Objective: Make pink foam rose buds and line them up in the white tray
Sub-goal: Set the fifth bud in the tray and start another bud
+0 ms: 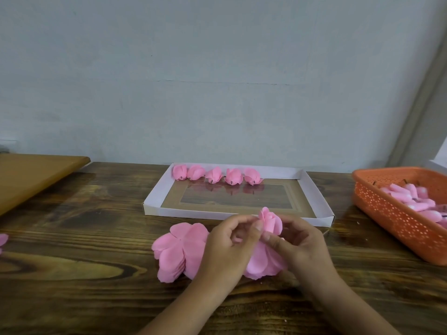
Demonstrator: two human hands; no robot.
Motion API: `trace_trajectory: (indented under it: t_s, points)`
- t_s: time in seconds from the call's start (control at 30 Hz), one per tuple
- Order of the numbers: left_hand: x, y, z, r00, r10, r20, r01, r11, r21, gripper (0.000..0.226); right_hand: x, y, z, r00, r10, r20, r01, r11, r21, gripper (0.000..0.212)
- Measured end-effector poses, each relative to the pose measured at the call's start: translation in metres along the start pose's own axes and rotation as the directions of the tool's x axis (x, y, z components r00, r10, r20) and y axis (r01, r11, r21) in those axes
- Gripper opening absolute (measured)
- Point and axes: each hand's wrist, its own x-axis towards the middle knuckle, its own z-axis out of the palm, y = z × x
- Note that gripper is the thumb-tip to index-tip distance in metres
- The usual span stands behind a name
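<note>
At the lower centre of the frame, both hands pinch a half-formed pink foam rose bud (270,220), held just above the bench (72,274). The left hand (226,245) has its thumb and curled fingers against the bud's left side; the right hand (300,240) holds it from the right with fingers curled in. The bud is soft matte pink, its petals wrapped round a tight centre with looser ones flaring below (the base is hidden by the fingers). A stack of flat pink petal cut-outs (179,250) lies under the left hand. Five finished buds (216,175) stand in a row along the far wall of the white tray (242,215). At the right edge, an orange basket (391,213) holds pale pink pieces.
</note>
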Motion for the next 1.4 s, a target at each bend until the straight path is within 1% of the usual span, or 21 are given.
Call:
trace_trajectory:
  t_s: [0.07,0.2,0.33,0.5,0.57,0.63,0.7,0.8,0.87,0.97,1.03,1.1,1.13,1.27,1.33,1.4]
  points:
    - [-0.002,0.0,0.001,1.0,0.017,0.004,-0.018,0.999,0.042,0.031,-0.001,0.001,0.0,0.998,-0.067,-0.012,0.065,0.992,-0.105,0.025]
    - [-0.002,0.0,0.002,0.999,0.029,-0.025,-0.027,0.997,0.074,0.026,-0.004,0.011,0.0,0.994,-0.102,-0.038,0.089,0.965,-0.246,0.03]
    - [-0.003,0.003,0.003,0.999,0.031,-0.016,-0.03,0.997,0.071,0.015,-0.005,0.016,0.0,0.988,-0.146,-0.054,0.12,0.934,-0.337,0.029]
    - [-0.003,0.001,0.002,1.0,0.023,-0.012,-0.022,0.998,0.06,0.014,-0.005,0.015,-0.001,0.99,-0.142,0.0,0.135,0.942,-0.308,0.026]
    - [-0.002,0.002,0.002,0.999,0.03,-0.015,-0.03,0.998,0.054,0.009,-0.005,0.014,-0.001,0.992,-0.129,0.017,0.129,0.953,-0.275,0.027]
    - [-0.002,0.003,0.001,0.999,0.032,-0.017,-0.031,0.999,0.042,0.013,-0.004,0.012,0.0,0.992,-0.122,0.027,0.124,0.966,-0.229,0.026]
    - [-0.002,0.003,0.001,1.0,0.028,0.002,-0.028,0.999,0.025,0.022,-0.004,0.01,0.001,0.994,-0.109,0.029,0.113,0.977,-0.179,0.025]
    - [0.0,0.003,0.0,1.0,0.001,0.026,-0.002,1.0,0.025,0.026,-0.002,0.008,-0.001,0.996,-0.077,0.043,0.082,0.991,-0.104,0.032]
    - [0.0,0.004,-0.001,0.999,-0.004,0.048,0.002,0.999,0.037,0.027,-0.002,0.005,-0.001,0.995,-0.07,0.078,0.077,0.992,-0.098,0.034]
    - [0.0,0.005,0.0,0.999,-0.016,0.052,0.014,0.999,0.032,0.03,-0.002,0.002,0.001,0.994,-0.065,0.086,0.073,0.993,-0.094,0.029]
    - [0.0,0.005,-0.001,0.999,-0.015,0.049,0.013,0.999,0.045,0.025,-0.003,0.001,0.002,0.995,-0.069,0.074,0.076,0.993,-0.094,0.028]
    - [0.001,0.003,-0.001,0.999,-0.013,0.047,0.01,0.998,0.06,0.015,-0.003,0.0,0.002,0.994,-0.074,0.076,0.081,0.993,-0.089,0.028]
    - [0.001,0.001,-0.001,0.999,-0.017,0.043,0.014,0.998,0.066,0.015,-0.003,-0.001,0.003,0.994,-0.076,0.078,0.082,0.993,-0.084,0.027]
    - [0.001,0.0,-0.001,0.999,-0.049,0.024,0.048,0.998,0.051,0.028,-0.004,-0.002,0.005,0.994,-0.082,0.072,0.088,0.992,-0.088,0.028]
    - [0.001,0.001,-0.001,0.998,-0.053,0.024,0.052,0.997,0.054,0.03,-0.005,-0.001,0.006,0.995,-0.072,0.065,0.077,0.994,-0.079,0.03]
    - [0.0,0.001,-0.001,0.999,-0.025,0.036,0.023,0.997,0.079,0.03,-0.005,-0.001,0.007,0.995,-0.068,0.067,0.072,0.995,-0.068,0.03]
